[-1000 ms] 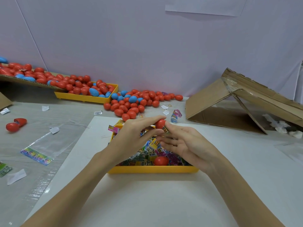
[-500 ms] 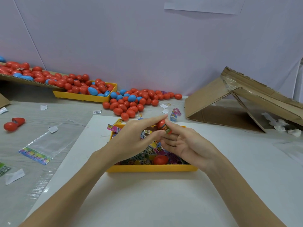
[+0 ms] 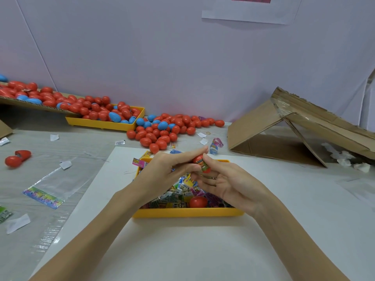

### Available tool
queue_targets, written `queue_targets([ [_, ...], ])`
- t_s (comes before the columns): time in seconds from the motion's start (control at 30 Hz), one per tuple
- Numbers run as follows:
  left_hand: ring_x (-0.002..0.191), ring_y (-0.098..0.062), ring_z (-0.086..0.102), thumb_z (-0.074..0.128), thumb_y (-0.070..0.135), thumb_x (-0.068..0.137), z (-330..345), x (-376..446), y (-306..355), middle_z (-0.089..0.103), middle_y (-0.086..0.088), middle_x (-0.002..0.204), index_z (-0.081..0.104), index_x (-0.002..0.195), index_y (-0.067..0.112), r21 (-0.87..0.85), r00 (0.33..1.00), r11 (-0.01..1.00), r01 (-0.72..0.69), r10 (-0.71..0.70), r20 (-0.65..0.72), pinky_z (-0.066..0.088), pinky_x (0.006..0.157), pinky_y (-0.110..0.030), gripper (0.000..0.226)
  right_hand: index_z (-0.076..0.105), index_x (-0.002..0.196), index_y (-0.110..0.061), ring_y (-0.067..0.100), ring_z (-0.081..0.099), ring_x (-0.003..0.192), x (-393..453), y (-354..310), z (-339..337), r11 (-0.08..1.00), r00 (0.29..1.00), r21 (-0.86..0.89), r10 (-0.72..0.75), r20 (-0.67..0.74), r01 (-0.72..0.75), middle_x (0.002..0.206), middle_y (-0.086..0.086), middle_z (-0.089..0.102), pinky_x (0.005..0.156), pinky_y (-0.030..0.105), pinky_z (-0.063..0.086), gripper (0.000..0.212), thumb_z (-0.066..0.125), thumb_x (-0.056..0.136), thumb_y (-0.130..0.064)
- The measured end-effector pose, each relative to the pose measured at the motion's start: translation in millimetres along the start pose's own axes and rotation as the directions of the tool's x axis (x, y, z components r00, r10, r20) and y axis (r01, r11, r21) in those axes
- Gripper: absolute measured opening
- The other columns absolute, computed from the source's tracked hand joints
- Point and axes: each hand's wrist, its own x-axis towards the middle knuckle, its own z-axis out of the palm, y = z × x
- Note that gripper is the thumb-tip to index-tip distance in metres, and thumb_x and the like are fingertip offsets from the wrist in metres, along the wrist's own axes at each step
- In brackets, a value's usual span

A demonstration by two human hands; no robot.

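Left hand (image 3: 162,173) and right hand (image 3: 229,185) meet above a yellow tray (image 3: 186,212), both pinching one red egg (image 3: 197,159) by the fingertips, the right hand's remaining fingers spread loosely beneath. A bright packet (image 3: 203,165) sits wedged across the egg's middle, apparently between its halves.

The egg hangs over the tray's far end, above a jumble of packets (image 3: 174,195) and a second egg (image 3: 197,201) near the front rim.

The risk lies in the closing squeeze. If the packet's edge stays caught in the seam, the halves probably will not snap together, and harder pressure could crumple the wrapper or shoot the smooth shell out of so light a grip. A dropped egg would likely land in the tray. A bounce over the rim could send it into the heap (image 3: 162,132) of finished eggs beyond the tray, where it would be hard to pick out.

Right of the tray lies folded cardboard (image 3: 263,128).
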Motion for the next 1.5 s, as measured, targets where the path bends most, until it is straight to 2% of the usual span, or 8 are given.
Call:
queue_targets([
  [0.13,0.06,0.017,0.05,0.069,0.006,0.096,-0.6,-1.0,-7.4,0.055,0.033,0.071,0.059,0.143,0.01,0.103,1.0,0.994,-0.02,0.019,0.015,0.034,0.06,0.002,0.048,0.072,0.115,0.005,0.023,0.074,0.097,0.6,1.8,-2.2,0.997,1.0,-0.072,-0.014,0.02,0.015,0.111,0.022,0.073,0.083,0.026,0.06,0.045,0.069,0.097,-0.036],
  [0.43,0.068,0.021,0.052,0.066,0.023,0.098,-5.3,-3.0,-7.8,0.056,0.043,0.08,0.058,0.144,0.025,0.152,0.996,0.986,-0.061,0.051,0.071,0.033,0.062,0.003,0.047,0.075,0.108,-0.005,0.016,0.066,0.077,-2.2,1.1,-1.5,0.97,0.998,-0.243,0.014,0.057,0.0,0.108,0.02,0.071,0.059,0.018,0.053,0.036,0.06,0.103,-0.037],
  [0.57,0.09,0.029,0.051,0.044,0.065,0.096,-5.0,-1.0,-9.4,0.058,0.048,0.114,0.016,0.156,0.058,0.223,0.996,0.975,0.01,-0.028,0.079,0.041,0.079,-0.001,0.067,0.079,0.114,-0.017,0.016,0.069,0.09,3.5,-20.2,-7.9,0.864,0.977,-0.484,-0.197,-0.076,0.137,0.104,0.006,0.076,0.072,0.021,0.056,0.027,0.071,0.098,-0.037],
  [0.73,0.134,-0.002,0.051,0.026,0.078,0.09,-10.4,-2.0,-17.9,0.041,0.019,0.159,0.001,0.158,0.053,0.395,0.989,0.918,0.048,-0.099,0.111,0.046,0.104,-0.024,0.077,0.068,0.129,-0.012,0.015,0.061,0.104,26.6,-102.7,-44.8,0.14,0.472,-0.99,-0.873,-0.124,-0.002,0.117,0.004,0.064,0.092,0.022,0.046,0.033,0.071,0.097,-0.02],
  [0.87,0.136,0.002,0.048,0.015,0.082,0.086,-9.4,-2.9,-16.7,0.031,0.021,0.164,0.008,0.16,0.049,0.436,0.973,0.899,0.041,-0.136,0.188,0.042,0.109,-0.021,0.081,0.051,0.143,-0.006,0.036,0.047,0.129,38.1,-151.1,-89.4,-0.011,0.388,-0.856,-0.894,-0.223,-0.517,0.143,0.017,0.054,0.109,0.042,0.037,0.04,0.054,0.104,-0.005],
  [1.03,0.148,0.003,0.032,0.007,0.084,0.082,-8.1,-0.3,-20.2,0.03,0.023,0.163,0.016,0.161,0.046,0.483,0.959,0.874,0.04,-0.169,0.225,0.034,0.114,-0.018,0.088,0.05,0.147,-0.005,0.034,0.035,0.147,63.4,-111.3,-85.3,-0.281,0.581,-0.809,-0.809,-0.089,-0.516,0.156,0.016,0.045,0.124,0.045,0.023,0.048,0.049,0.099,-0.001],
  [1.3,0.127,-0.004,0.053,0.018,0.069,0.096,-19.2,0.1,-27.8,0.062,0.017,0.136,0.057,0.139,0.034,0.625,0.971,0.78,0.02,-0.166,0.175,0.042,0.094,-0.019,0.067,0.046,0.151,-0.009,0.034,0.053,0.132,128.3,-61.2,-59.2,-0.082,0.907,-0.966,-0.372,-0.198,-0.245,0.148,0.017,0.054,0.105,0.042,0.046,0.046,0.051,0.105,-0.01],
  [1.5,0.103,-0.004,0.053,0.026,0.063,0.104,-21.1,-0.2,-29.6,0.062,0.016,0.106,0.06,0.11,0.03,0.657,0.972,0.754,0.012,-0.164,0.17,0.035,0.073,-0.017,0.047,0.012,0.166,-0.027,0.046,0.016,0.155,168.5,-54.8,-70.9,-0.236,0.94,-0.919,-0.214,-0.267,-0.315,0.169,0.025,0.014,0.124,0.055,0.021,0.069,0.048,0.107,-0.02],
])
